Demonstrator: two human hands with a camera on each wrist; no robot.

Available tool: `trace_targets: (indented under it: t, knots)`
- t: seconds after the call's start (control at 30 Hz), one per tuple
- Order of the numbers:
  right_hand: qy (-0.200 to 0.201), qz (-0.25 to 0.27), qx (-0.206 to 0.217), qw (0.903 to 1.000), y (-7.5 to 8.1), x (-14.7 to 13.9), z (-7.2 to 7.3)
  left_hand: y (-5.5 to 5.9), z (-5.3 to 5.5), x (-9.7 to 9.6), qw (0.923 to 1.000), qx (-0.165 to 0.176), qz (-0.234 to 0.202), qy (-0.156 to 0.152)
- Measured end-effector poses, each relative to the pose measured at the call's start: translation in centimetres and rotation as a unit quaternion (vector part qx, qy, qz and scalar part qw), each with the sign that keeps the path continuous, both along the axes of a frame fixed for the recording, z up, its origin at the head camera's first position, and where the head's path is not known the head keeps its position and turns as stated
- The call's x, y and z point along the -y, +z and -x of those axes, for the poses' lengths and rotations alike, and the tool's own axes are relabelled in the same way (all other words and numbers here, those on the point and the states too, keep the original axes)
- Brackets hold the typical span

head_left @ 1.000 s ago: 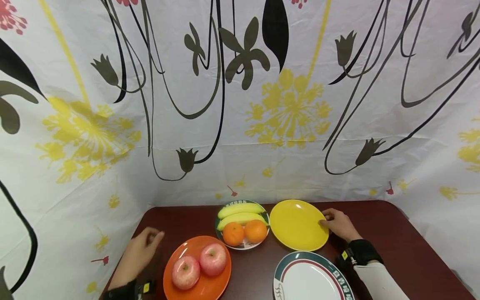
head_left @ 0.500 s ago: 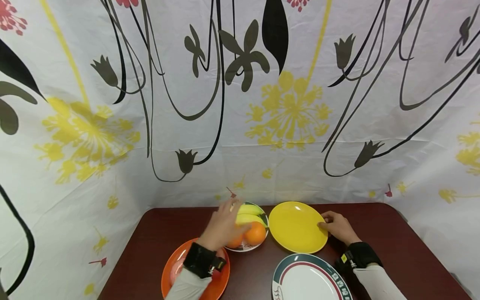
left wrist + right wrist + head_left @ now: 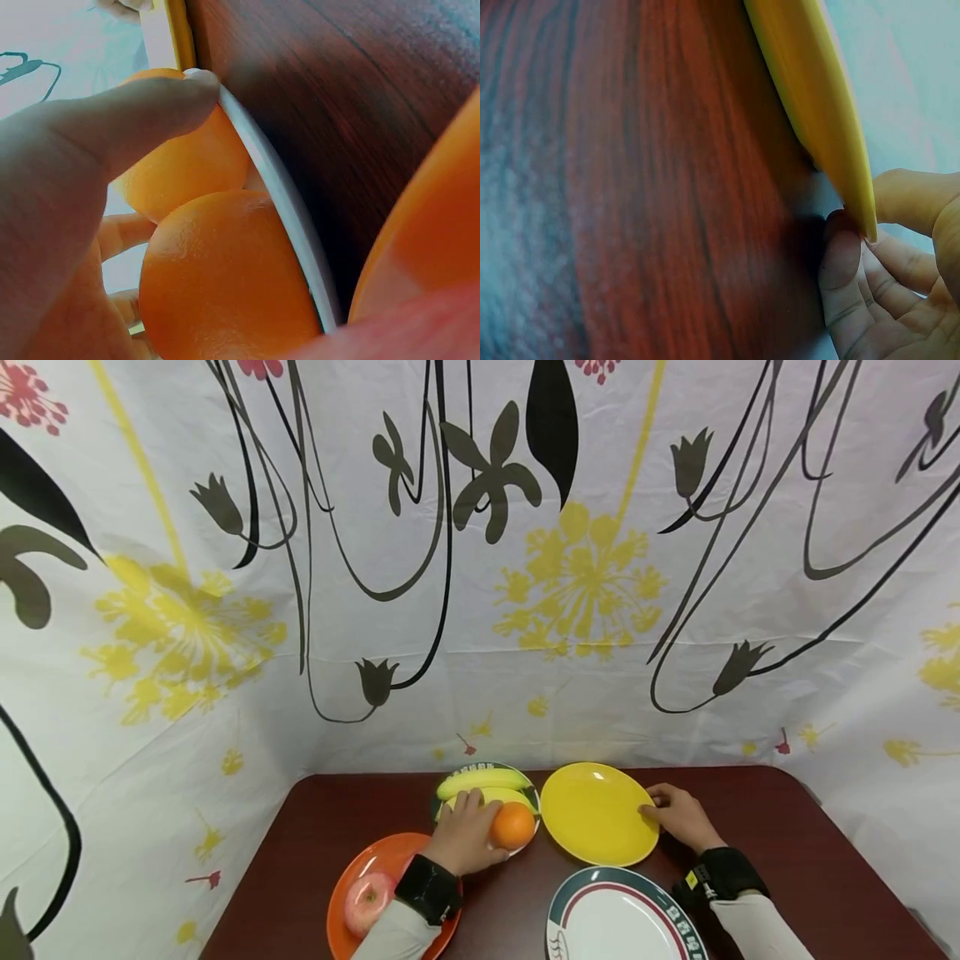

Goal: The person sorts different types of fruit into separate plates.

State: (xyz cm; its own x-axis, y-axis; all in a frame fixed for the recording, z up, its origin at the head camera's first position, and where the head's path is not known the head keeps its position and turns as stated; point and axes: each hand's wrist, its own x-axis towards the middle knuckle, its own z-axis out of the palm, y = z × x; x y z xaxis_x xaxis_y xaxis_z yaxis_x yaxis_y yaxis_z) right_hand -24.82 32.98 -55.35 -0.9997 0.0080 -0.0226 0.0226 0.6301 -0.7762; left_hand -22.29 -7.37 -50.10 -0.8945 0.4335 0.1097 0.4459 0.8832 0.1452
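My left hand (image 3: 467, 837) reaches over the patterned plate (image 3: 536, 797) at the back of the table, covering one orange (image 3: 225, 277). The other orange (image 3: 513, 826) sits by its thumb. In the left wrist view the straight thumb lies across that farther orange, its tip at the plate's rim, and fingers show behind the nearer orange. Bananas (image 3: 483, 782) lie on the plate's far side. My right hand (image 3: 681, 816) pinches the right rim of the yellow plate (image 3: 597, 814), thumb on one face and fingers on the other in the right wrist view.
An orange plate (image 3: 341, 893) with an apple (image 3: 367, 902) lies under my left forearm, which hides part of it. A white plate with a green rim (image 3: 618, 914) stands at the front. Patterned cloth (image 3: 480, 610) hangs behind the dark red table (image 3: 787, 860).
My left hand has gone from the table's left side, over the orange plate, down onto the oranges on the patterned plate. The right hand still holds the yellow plate's rim.
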Motion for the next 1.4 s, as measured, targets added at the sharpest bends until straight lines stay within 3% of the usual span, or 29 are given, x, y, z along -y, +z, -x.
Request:
trace_targets:
  t: [0.2,0.4,0.53,0.67,0.73,0.83,0.93,1.0,1.1,1.23,1.4]
  knots:
    - [-0.001,-0.007,0.001,1.0000,-0.1,0.1,0.0,0.4,-0.6,0.4,0.9977,0.060,-0.032,0.005]
    - [-0.002,-0.007,-0.004,1.0000,0.0,0.2,0.0,0.6,-0.3,0.9,0.9940,0.085,-0.068,-0.005]
    - [-0.002,-0.008,-0.003,1.0000,0.1,0.3,0.1,2.0,0.3,1.2,0.9923,0.096,-0.078,0.007]
    - [-0.004,-0.012,-0.003,0.9999,0.2,0.4,0.2,4.7,1.1,0.8,0.9947,0.064,-0.081,0.001]
    - [-0.004,-0.015,-0.006,0.9999,0.3,0.4,0.2,6.4,1.4,-0.1,0.9952,0.039,-0.088,-0.018]
    - [-0.005,-0.011,-0.006,0.9999,0.2,0.5,0.2,8.5,1.6,-2.5,0.9944,-0.004,-0.089,-0.057]
    - [0.000,-0.006,-0.005,1.0000,0.1,0.5,0.2,9.6,1.8,-6.1,0.9909,-0.037,-0.082,-0.100]
    - [0.000,-0.005,-0.004,1.0000,-0.1,0.4,0.2,9.4,2.0,-8.9,0.9886,-0.054,-0.068,-0.123]
    - [-0.004,-0.013,-0.002,0.9999,-0.2,0.1,0.1,8.0,2.3,-13.0,0.9851,-0.070,-0.038,-0.153]
    - [-0.012,-0.016,-0.002,0.9998,-0.2,-0.1,0.2,4.7,2.9,-17.4,0.9822,-0.076,0.004,-0.172]
    - [-0.010,-0.010,-0.006,0.9999,-0.2,-0.3,0.1,1.0,3.8,-20.2,0.9846,-0.069,0.047,-0.153]
